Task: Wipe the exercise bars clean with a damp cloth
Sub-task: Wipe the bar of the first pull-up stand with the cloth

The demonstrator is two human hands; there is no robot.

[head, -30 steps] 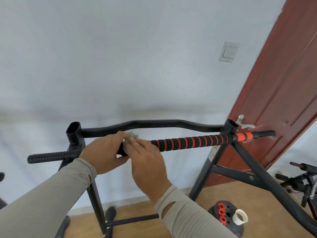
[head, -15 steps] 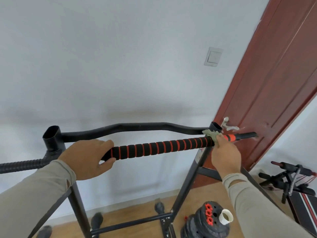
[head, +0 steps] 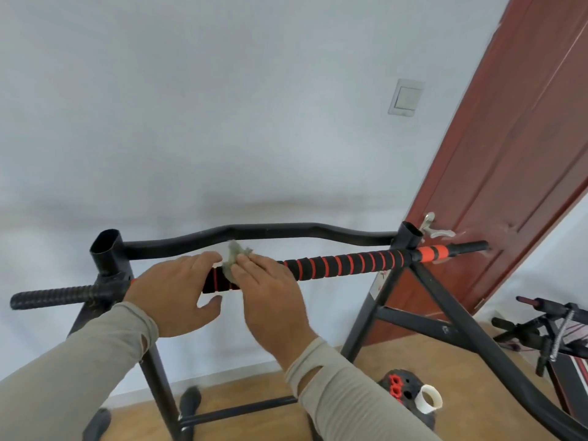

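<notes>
Our right hand (head: 270, 291) lies over the padded bar (head: 343, 264), fingers fairly straight, pressing a small grey-green cloth (head: 234, 259) against the foam near the bar's left end; a tuft of cloth sticks up past the fingertips. Our left hand (head: 178, 294) curls round the same bar just beside it, thumb below, steadying. The bar runs across the black frame (head: 108, 256) from the left post to the right post, black foam with orange rings, its bare end close to the red door (head: 509, 154). Risks as we judge them: the cloth is a small wad held by pressure only, so a fast stroke along the ridged foam could drag it loose and drop it to the floor. The rings may trap grime if we only wipe the top; the underside goes unseen from here. A long sweep rightward could knock knuckles on the right post or the door handle (head: 432, 227). The curved rear bar (head: 270, 229) looks untouched, though we cannot tell.
</notes>
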